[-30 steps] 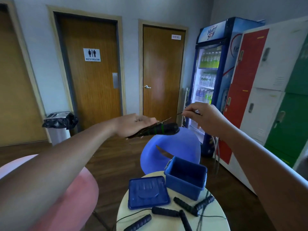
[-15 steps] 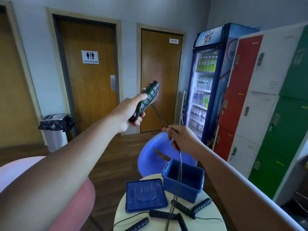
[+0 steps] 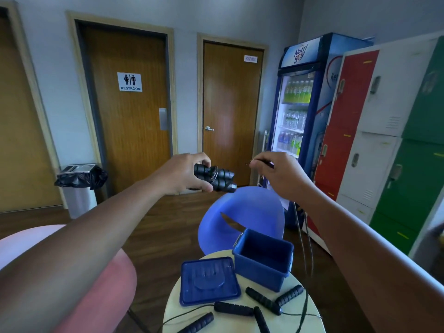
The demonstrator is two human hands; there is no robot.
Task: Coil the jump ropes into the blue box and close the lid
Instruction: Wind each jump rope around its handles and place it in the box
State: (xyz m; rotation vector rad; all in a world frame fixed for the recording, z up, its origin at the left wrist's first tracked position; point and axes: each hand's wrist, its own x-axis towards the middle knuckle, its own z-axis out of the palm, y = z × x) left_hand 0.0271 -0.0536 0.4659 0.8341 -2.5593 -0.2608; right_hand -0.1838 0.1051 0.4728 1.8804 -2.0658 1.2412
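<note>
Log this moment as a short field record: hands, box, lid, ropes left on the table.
left hand: closed around two black jump-rope handles held together, cord wound around them
right hand: pinching the thin cord, which trails down to the right of the table
blue box: open, on the round table, nothing visible inside
lid: off, flat on the table left of the box
loose handles: five black ones on the table, cords uncoiled
</note>
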